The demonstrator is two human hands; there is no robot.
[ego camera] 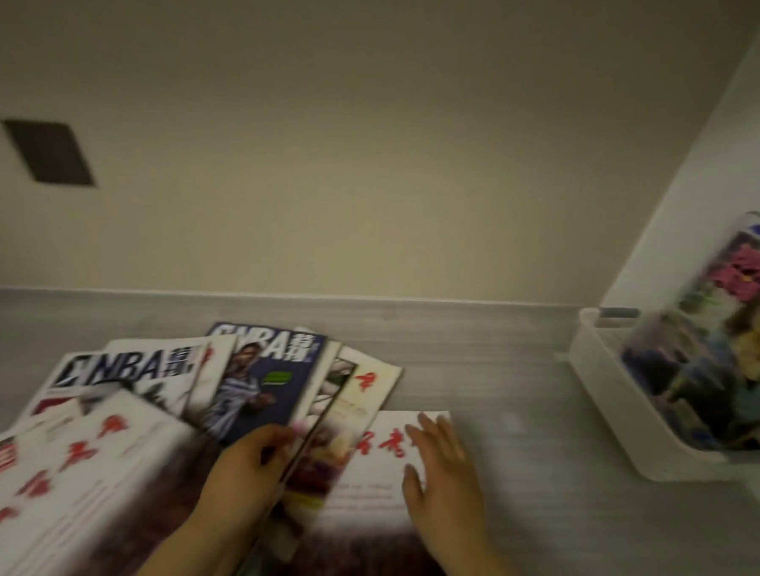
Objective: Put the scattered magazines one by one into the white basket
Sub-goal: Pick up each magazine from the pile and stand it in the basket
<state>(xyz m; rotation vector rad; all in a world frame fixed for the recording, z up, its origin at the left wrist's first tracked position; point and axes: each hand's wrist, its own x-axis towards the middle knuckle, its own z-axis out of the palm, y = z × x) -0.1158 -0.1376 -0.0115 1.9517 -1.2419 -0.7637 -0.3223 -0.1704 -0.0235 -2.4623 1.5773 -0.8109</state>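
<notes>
Several magazines lie fanned out on the grey floor at lower left, among them a blue NBA magazine and a white NBA magazine. My left hand pinches the lower edge of the magazines beside the blue one. My right hand rests flat, fingers apart, on a white magazine with red characters. The white basket stands at the right by the wall, with a colourful magazine leaning upright inside it. The picture is blurred.
A beige wall rises behind the floor, with a dark rectangular patch at upper left. A white wall or cabinet side closes the right. Bare grey floor lies between the magazines and the basket.
</notes>
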